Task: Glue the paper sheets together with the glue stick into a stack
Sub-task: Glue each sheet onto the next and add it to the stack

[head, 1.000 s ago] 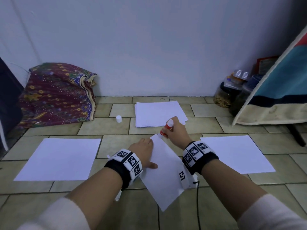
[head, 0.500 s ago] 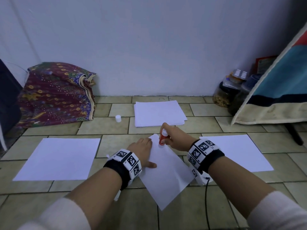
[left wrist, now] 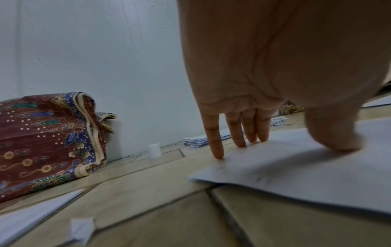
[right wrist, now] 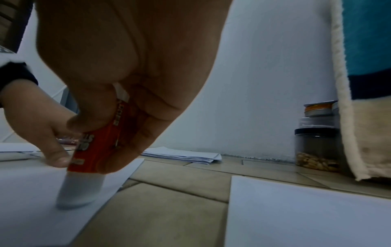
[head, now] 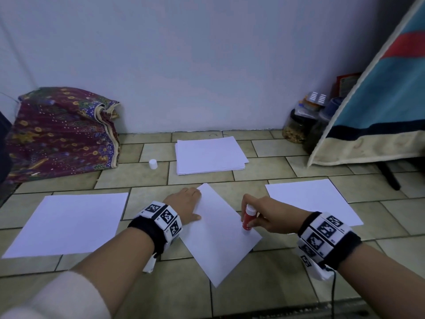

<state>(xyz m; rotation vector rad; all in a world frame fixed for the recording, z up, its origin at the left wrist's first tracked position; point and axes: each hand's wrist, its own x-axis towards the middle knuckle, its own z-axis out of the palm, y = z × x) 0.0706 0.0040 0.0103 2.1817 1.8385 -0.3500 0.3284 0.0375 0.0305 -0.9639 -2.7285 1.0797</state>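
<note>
The tiled floor point(head: 128, 178) filled the lower half of the head view, below a pale wall point(head: 184, 65). A patterned cloth bundle point(head: 59, 132) lay at middle left, and a striped blanket point(head: 379, 107) hung at the upper right. Only this view showed all the paper: a loose sheet point(head: 66, 224) at lower left, another point(head: 315, 201) at right, a stack of sheets point(head: 209, 155) at centre, and the angled centre sheet point(head: 218, 236) between the hands.

The left hand point(head: 184, 208) lay with its fingers straight, pressing that sheet's left edge; the left wrist view alone showed the fingertips point(left wrist: 217, 153) at the paper's edge. The right hand point(head: 271, 215) gripped the red glue stick point(head: 248, 217), fingers and thumb curled round the tube. The right wrist view alone showed its white tip point(right wrist: 80, 190) standing on the sheet near the right edge.

A jar point(right wrist: 317, 147) at the right of the right wrist view held pale, nut-like pieces at its bottom; a lidded container point(right wrist: 319, 110) stood on top of it, contents unclear. A small white cap point(head: 153, 163) stood left of the stack.
</note>
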